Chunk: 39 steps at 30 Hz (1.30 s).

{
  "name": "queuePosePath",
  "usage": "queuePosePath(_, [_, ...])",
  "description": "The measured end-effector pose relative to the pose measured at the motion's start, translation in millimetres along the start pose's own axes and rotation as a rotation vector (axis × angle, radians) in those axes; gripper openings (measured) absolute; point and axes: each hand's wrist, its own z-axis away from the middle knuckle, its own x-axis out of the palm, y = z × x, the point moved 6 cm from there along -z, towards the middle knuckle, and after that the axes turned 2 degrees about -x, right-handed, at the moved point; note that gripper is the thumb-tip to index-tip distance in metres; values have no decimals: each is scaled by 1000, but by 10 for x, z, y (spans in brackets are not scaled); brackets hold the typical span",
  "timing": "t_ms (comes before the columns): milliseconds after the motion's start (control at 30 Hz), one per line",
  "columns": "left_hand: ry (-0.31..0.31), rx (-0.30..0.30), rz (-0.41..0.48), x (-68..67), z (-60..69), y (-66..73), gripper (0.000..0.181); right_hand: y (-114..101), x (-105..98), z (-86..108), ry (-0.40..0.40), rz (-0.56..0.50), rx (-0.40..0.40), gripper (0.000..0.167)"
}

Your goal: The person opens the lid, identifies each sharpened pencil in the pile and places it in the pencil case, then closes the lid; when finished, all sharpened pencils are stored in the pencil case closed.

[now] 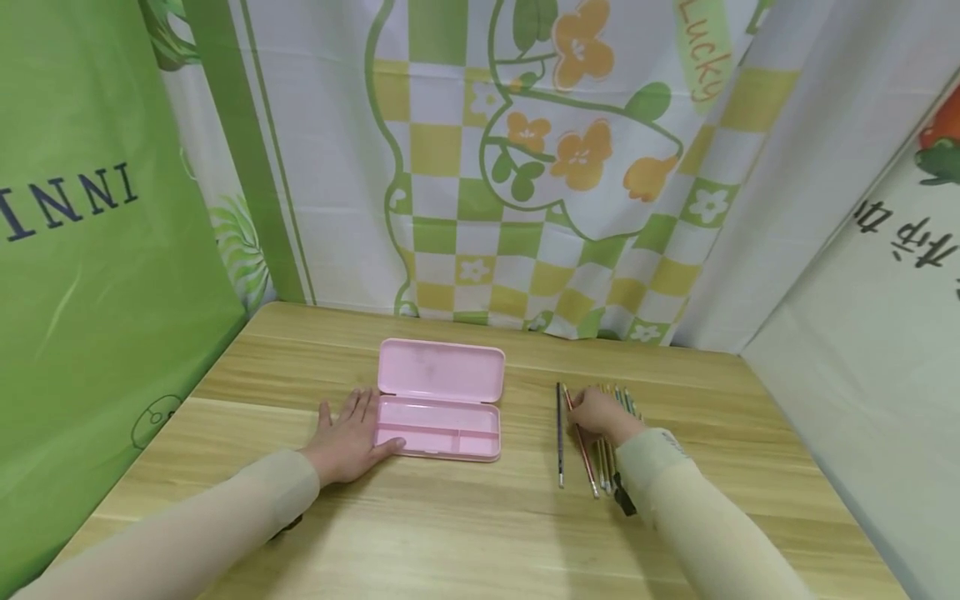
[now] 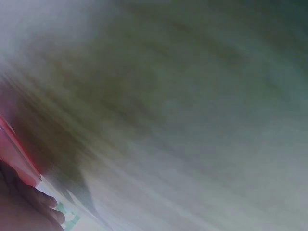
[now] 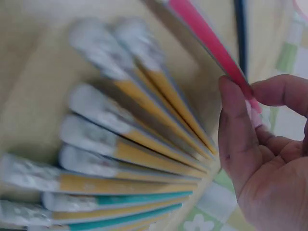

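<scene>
Steady the box, pinch the red pencil cleanly

At the far left, the left hand (image 1: pixel 347 442) lies with fingers spread and grasping nothing, its fingertips against the left side of the open, pink, rectangular pencil box (image 1: pixel 427 412) and its thumb over the near left corner. Light, even pressure there should be enough to stop the box sliding; pressing hard on one corner might tip it. The box sits on the pale, wood-grained surface (image 1: pixel 450 533), its pink, round-cornered lid (image 1: pixel 442 371) folded back on the far side.

To the right of the box, a slim, dark pencil with a pale near end (image 1: pixel 559 433) lies by itself. Just beside it is the slender, red pencil with a white near end (image 1: pixel 584 458), pinched between thumb and forefinger of the right hand (image 1: pixel 596 414), close to its far end. Held so near one end, it will probably swing or droop, so a grip nearer the middle would give better control.

Furthest right, partly under that hand, fan the yellow and green pencils with white ends (image 3: pixel 144 98). Raise the red one straight up, wrist high, so the sleeve doesn't scatter them.
</scene>
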Motion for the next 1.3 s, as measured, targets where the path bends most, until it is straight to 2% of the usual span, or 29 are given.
queuePosePath(100, [1, -4, 7, -14, 16, -6, 101, -62, -66, -20, -39, -220, -35, 27])
queuePosePath(200, [-3, -10, 9, -31, 28, -14, 101, -171, -119, -60, -113, -419, -81, 42])
queuePosePath(300, [-15, -16, 6, -50, 36, -14, 102, -313, -170, -89, -162, -500, -117, 45])
queuePosePath(400, [-27, -19, 8, -67, 48, -3, 103, -482, -195, -98, -190, -521, -143, 44])
queuePosePath(600, [-24, -10, -1, -45, 32, -5, 101, -840, -78, -118, -228, -506, -189, 39])
queuePosePath(933, [-18, 21, 6, -57, -23, 40, 104, -1364, 321, -142, -281, -299, -268, 34])
queuePosePath(1133, [-45, 21, -9, -114, 6, 14, 101, -1518, 470, -138, -270, -172, -320, 29])
queuePosePath(1300, [-52, 68, 29, -158, 19, -43, 103, -1540, 514, -138, -263, -129, -332, 30])
